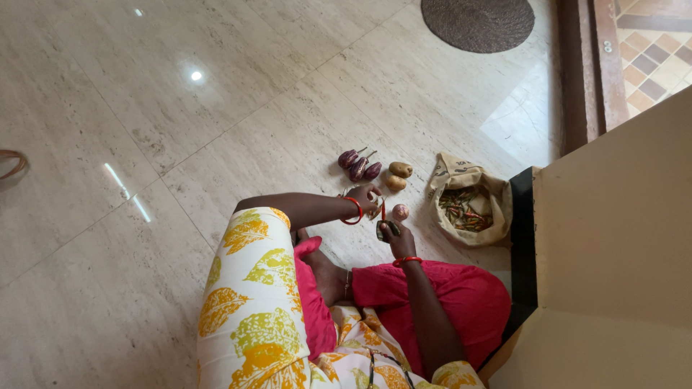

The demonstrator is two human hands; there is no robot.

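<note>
I sit on the floor with my knees drawn up. My left hand (pixel 365 199) reaches over my knee, and its fingers are curled at the top of a thin red chilli (pixel 383 210). Just below it, my right hand (pixel 396 236) is closed around a small dark object (pixel 386 230); I cannot tell what it is. A small pinkish onion (pixel 401 212) lies on the floor right beside both hands. Both wrists wear red bangles.
Three small purple aubergines (pixel 358 165) and two potatoes (pixel 400 170) lie on the pale marble floor (pixel 216 130) just beyond my hands. An open cloth bag (pixel 447 173) of green and red chillies sits to the right, against a dark-edged cabinet (pixel 522 238). A round brown mat (pixel 477 23) lies far off.
</note>
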